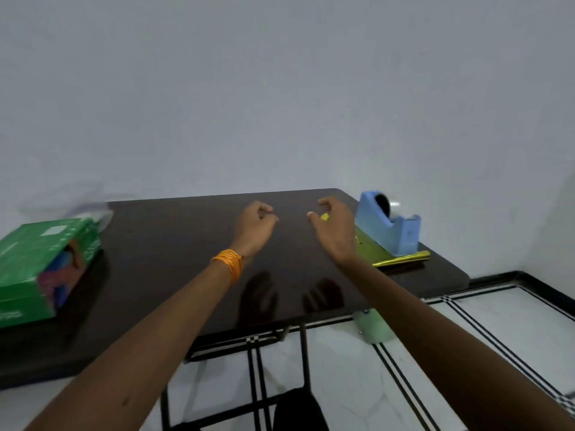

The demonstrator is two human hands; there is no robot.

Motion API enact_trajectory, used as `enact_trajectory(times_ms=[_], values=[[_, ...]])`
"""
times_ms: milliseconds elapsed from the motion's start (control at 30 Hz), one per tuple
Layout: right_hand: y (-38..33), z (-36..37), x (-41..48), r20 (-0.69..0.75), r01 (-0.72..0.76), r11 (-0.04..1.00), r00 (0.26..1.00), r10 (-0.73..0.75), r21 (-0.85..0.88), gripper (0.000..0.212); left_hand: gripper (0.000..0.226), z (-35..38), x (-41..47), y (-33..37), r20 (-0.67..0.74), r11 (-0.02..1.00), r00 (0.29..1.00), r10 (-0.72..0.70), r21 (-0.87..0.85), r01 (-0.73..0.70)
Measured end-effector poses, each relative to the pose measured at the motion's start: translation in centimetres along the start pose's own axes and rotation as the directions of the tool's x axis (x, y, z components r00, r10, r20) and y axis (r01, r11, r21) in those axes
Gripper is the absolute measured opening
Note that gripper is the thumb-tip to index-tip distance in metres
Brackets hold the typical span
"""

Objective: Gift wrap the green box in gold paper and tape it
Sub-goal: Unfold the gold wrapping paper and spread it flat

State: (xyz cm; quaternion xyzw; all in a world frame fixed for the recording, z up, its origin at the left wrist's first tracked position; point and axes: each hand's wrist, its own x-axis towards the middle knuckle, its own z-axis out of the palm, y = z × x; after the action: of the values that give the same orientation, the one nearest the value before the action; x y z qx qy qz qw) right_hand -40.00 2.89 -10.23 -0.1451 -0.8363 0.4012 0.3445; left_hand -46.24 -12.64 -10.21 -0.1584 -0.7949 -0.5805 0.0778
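Dark brown tabletop (pixel 171 244); wrapping unstarted. Shiny gold paper (pixel 373 254) lies under blue plastic tape dispenser (pixel 387 227), green cardboard box (pixel 31 259) well left. Left hand (pixel 255 225) clenched empty, right hand (pixel 334 228) grasp unclear; next, free paper.

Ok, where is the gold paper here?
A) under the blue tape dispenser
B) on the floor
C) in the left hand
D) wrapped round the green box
A: the gold paper lies at the table's right end with the blue tape dispenser standing on it; the green box is bare.
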Motion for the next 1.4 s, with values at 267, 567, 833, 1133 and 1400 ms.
enact_trajectory(times_ms=[267,567,833,1133,1400], values=[[7.7,-7.9,1.4,-0.39,-0.042,0.98,0.92,-0.038,-0.194,0.056,0.023,14.2,0.3,2.2,0.183,0.956,0.952,-0.246,-0.116,0.269],[11.5,-9.5,3.3,-0.181,-0.367,0.93,0.914,0.362,0.006,0.08,0.059,17.1,0.8,3.0,0.119,0.909,0.918,-0.378,-0.14,0.393],[9.9,-8.4,3.6,-0.199,-0.291,0.944,0.945,0.258,-0.157,0.071,0.055,13.6,1.7,0.4,0.043,0.938,0.939,-0.34,-0.053,0.342],[5.4,-1.5,2.2,-0.118,-0.217,0.97,0.972,0.203,-0.113,0.067,0.065,-1.3,3.1,-4.7,-0.16,0.933,0.928,-0.337,0.076,0.352],[4.7,0.8,1.7,-0.097,-0.201,0.97,0.977,0.19,-0.133,0.075,0.063,-5.5,2.9,-6.8,-0.121,0.929,0.931,-0.344,0.101,0.356]])
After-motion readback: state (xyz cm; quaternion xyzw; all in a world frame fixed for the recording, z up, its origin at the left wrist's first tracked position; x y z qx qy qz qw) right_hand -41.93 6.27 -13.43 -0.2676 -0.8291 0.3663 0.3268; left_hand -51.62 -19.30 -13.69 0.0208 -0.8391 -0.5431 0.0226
